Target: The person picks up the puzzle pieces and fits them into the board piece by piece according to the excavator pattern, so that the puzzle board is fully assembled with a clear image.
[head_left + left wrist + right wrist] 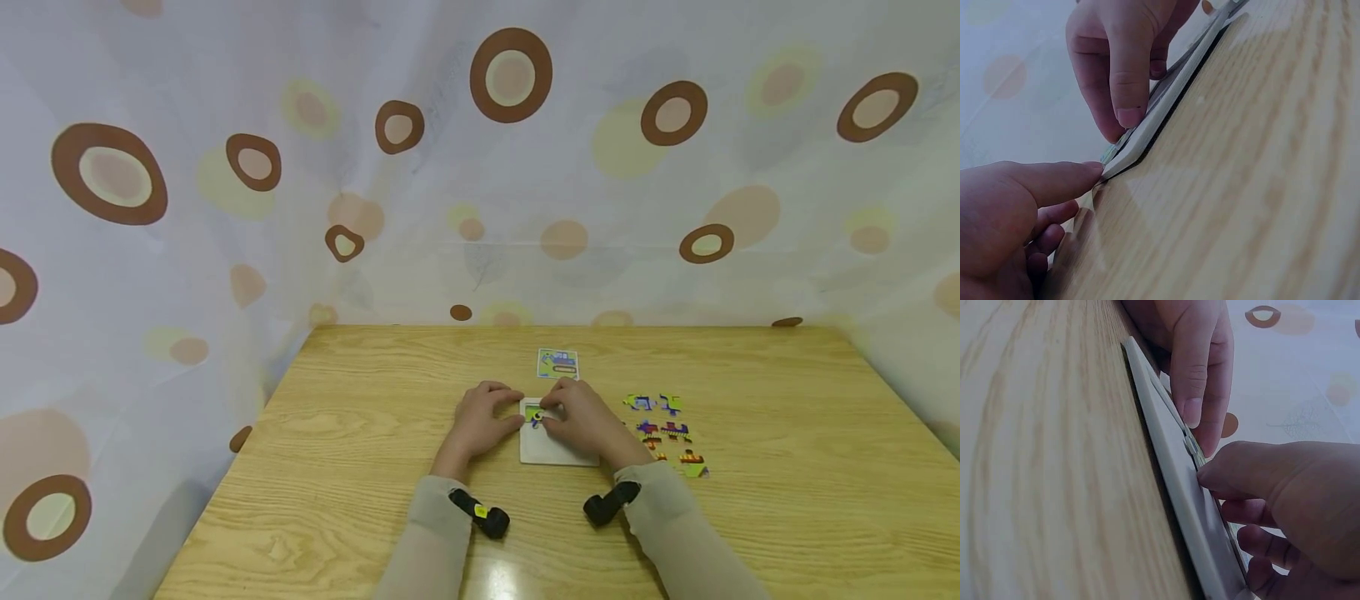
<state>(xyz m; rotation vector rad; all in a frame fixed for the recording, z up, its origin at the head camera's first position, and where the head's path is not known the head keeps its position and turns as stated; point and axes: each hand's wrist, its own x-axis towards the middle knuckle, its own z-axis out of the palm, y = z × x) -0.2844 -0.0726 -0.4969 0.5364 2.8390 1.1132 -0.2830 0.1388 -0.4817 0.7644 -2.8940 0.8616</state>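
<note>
A square white puzzle tray [555,450] lies on the table between both hands. In its recess, near the upper left corner, sits a green puzzle piece [536,416] with a yellow and blue shape. My left hand [482,418] rests at the tray's left edge, its thumb [1066,181] straight along the corner. My right hand [581,421] reaches over the tray and pinches at the green piece with thumb [1229,467] and forefinger. Its palm hides much of the recess.
Several loose puzzle pieces [675,430] lie right of the tray. A small picture card [558,363] showing an excavator lies behind it. A patterned curtain [525,183] hangs behind the wooden table [360,433].
</note>
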